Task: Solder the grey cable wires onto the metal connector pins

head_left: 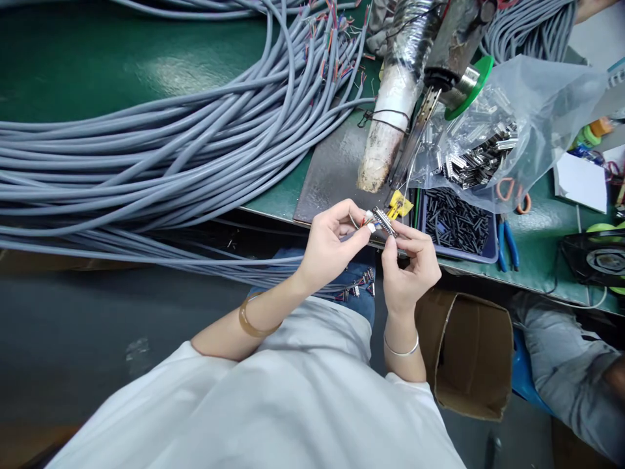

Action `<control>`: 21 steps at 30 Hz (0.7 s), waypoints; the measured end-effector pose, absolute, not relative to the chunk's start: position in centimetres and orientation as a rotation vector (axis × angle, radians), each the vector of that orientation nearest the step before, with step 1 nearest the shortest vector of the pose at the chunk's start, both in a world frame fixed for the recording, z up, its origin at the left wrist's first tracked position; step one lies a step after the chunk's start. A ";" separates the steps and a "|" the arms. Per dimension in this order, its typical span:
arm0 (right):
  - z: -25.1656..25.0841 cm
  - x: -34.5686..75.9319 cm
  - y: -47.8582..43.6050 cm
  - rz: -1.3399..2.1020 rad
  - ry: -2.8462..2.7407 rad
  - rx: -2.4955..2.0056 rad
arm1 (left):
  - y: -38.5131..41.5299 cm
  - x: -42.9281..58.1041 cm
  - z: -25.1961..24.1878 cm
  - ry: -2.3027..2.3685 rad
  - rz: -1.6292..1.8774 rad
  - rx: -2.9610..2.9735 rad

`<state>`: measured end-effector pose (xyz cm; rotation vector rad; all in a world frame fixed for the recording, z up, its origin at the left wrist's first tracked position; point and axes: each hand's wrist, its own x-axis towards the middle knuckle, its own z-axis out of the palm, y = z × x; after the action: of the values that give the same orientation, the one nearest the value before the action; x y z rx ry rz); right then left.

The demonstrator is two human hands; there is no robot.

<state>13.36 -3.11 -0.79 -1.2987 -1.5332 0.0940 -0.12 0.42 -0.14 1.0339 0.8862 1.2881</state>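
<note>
At the table's front edge, my left hand (336, 241) pinches thin coloured wires (360, 223), and white covers sit on its thumb and fingertip. My right hand (410, 264) grips one end of a metal multi-pin connector (384, 221) between thumb and fingers. The wires meet the connector's near side; whether they are joined cannot be made out. Just beyond the connector stands the soldering iron's tip (390, 195), close to a yellow piece (400, 204). A spool of solder wire (469, 88) with a green flange is mounted above it.
Many grey cables (195, 143) cover the left of the green table (170, 58). A wrapped duct (390, 124) hangs over a dark plate (327, 176). To the right are a bag of connectors (537, 117), a bin of black sleeves (459, 221), pliers (508, 244), and a cardboard box (473, 352) below.
</note>
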 end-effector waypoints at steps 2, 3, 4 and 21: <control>-0.5 13.3 -2.8 0.048 -1.567 -1.288 | 0.8 0.1 0.0 0.907 1.320 1.058; -0.3 13.3 -2.6 0.030 -1.578 -1.281 | 0.9 0.1 0.0 0.912 1.332 1.065; -0.2 13.3 -2.4 0.015 -1.586 -1.274 | 1.0 0.2 0.1 0.913 1.346 1.071; 0.7 13.2 -1.5 -0.092 -1.657 -1.317 | 1.4 0.6 1.0 1.073 1.433 1.217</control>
<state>13.24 -1.51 0.71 -1.3170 -1.6567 -0.0918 0.57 1.41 0.96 1.2172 1.0734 1.4332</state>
